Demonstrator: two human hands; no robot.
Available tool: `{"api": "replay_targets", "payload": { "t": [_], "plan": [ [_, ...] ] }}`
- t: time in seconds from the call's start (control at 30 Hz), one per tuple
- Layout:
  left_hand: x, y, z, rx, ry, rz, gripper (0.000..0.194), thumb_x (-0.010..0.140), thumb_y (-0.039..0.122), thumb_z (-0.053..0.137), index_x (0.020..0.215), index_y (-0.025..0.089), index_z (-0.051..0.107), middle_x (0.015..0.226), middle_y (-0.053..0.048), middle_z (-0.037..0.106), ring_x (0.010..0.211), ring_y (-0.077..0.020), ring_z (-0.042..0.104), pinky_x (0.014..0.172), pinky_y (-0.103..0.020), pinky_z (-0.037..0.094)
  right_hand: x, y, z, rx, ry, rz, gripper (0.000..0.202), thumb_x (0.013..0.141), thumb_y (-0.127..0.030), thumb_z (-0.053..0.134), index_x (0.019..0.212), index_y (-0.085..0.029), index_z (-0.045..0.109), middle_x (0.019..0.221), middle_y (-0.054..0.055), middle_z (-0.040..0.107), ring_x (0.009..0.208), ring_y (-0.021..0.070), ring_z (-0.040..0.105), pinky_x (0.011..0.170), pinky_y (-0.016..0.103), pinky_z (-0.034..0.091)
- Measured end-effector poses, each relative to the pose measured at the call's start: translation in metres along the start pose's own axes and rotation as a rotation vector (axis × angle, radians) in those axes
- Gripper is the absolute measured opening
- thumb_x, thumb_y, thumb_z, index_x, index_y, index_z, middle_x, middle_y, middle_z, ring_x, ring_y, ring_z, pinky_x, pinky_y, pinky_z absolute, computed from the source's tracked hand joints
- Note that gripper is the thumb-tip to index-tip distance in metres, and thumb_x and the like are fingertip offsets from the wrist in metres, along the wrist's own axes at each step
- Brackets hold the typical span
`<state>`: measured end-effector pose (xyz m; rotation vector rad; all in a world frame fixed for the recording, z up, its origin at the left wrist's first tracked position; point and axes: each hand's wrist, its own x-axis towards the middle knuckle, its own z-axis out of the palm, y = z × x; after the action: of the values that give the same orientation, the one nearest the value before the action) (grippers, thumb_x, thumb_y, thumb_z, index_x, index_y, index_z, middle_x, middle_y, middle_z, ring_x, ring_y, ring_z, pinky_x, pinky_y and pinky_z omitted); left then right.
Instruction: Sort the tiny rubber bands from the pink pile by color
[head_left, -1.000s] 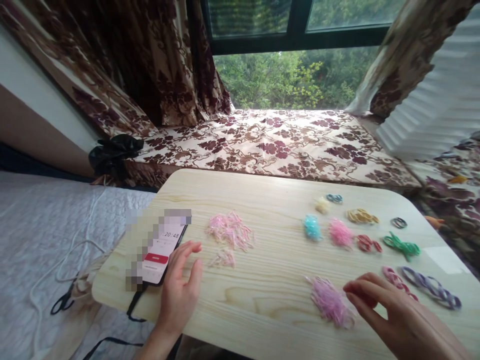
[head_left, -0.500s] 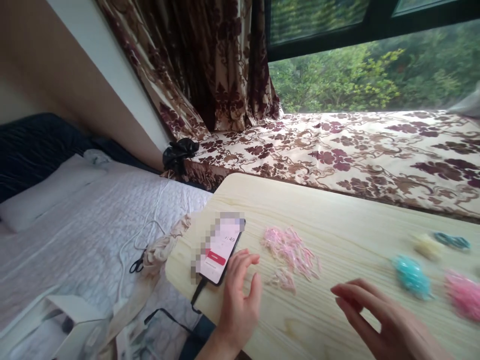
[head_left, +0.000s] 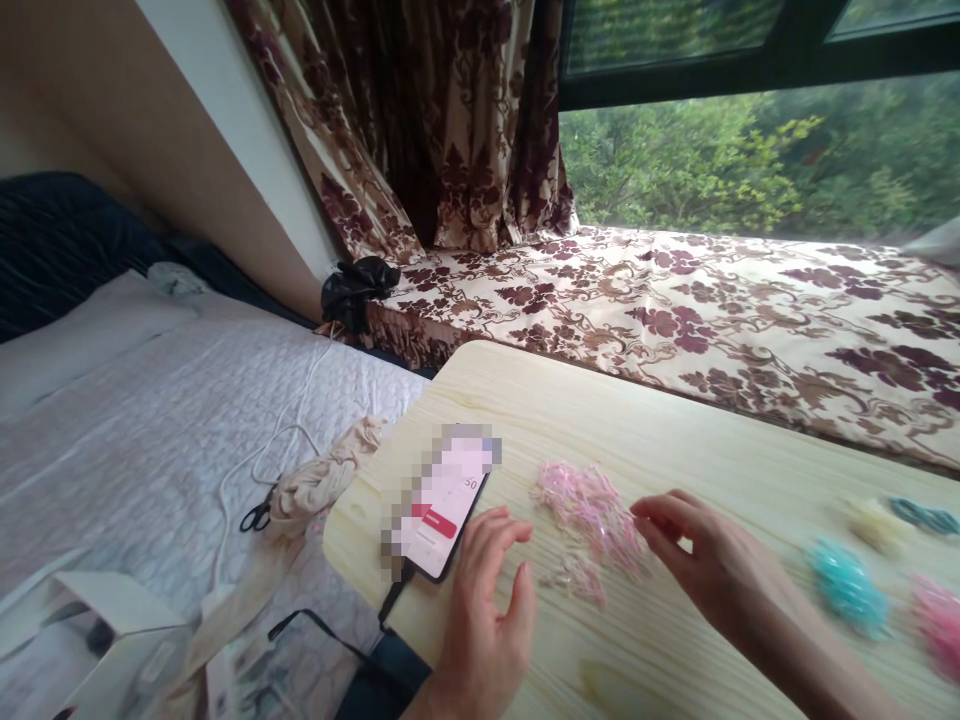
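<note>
Thin, glossy pink strands (head_left: pixel 589 505) lie in a loose pile on the pale wooden table (head_left: pixel 517 390), with a smaller paler clump (head_left: pixel 577 575) at its near side. My right hand (head_left: pixel 697 545) reaches in from the right, thumb and fingers pinched together at the pile's right edge. Whether a strand is between those fingertips is too small to tell. My left hand (head_left: pixel 491 600) rests by the near left side of the pile, fingers apart and curved, holding nothing. Just left of it is a phone (head_left: pixel 442 510) with a lit screen and a black cable.
At the table's right lie a teal bundle (head_left: pixel 847 587), a pink bundle (head_left: pixel 937 625), a cream bundle (head_left: pixel 874 525) and a blue-grey loop (head_left: pixel 924 515). Left of the table is a bed (head_left: pixel 187 390) with cables, cloth and scissors (head_left: pixel 256 517). A patterned window seat (head_left: pixel 637 290) borders the far side.
My right hand has moved left and away from me, up to the edge of the pink pile. The left hand stays by the phone. The view has shifted slightly.
</note>
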<state>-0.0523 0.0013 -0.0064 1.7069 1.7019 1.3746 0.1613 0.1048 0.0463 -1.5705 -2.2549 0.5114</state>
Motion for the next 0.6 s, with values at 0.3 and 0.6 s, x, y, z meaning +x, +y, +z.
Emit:
{"api": "replay_targets", "payload": {
  "t": [0.3,0.6],
  "plan": [
    [0.0,0.001,-0.002,-0.011,0.007,0.001,0.034,0.09,0.009,0.048,0.12,0.023,0.055,0.12,-0.008,0.063,0.122,-0.0219,0.055,0.104,-0.042,0.048,0.01,-0.012,0.014,-0.067,-0.124,0.04,0.028,0.085,-0.035,0.047,0.069,-0.025,0.068,0.068,0.001,0.064,0.055,0.0143,0.059,0.051,0.026,0.039],
    [0.0,0.001,-0.001,-0.004,-0.002,-0.002,0.035,0.09,0.008,0.047,0.121,0.024,0.054,0.123,-0.006,0.061,0.124,-0.0187,0.053,0.106,-0.037,0.046,0.017,-0.015,0.018,-0.18,-0.194,0.151,0.025,0.08,-0.037,0.048,0.064,-0.025,0.064,0.071,0.001,0.062,0.06,0.0161,0.055,0.056,0.029,0.033]
  ]
}}
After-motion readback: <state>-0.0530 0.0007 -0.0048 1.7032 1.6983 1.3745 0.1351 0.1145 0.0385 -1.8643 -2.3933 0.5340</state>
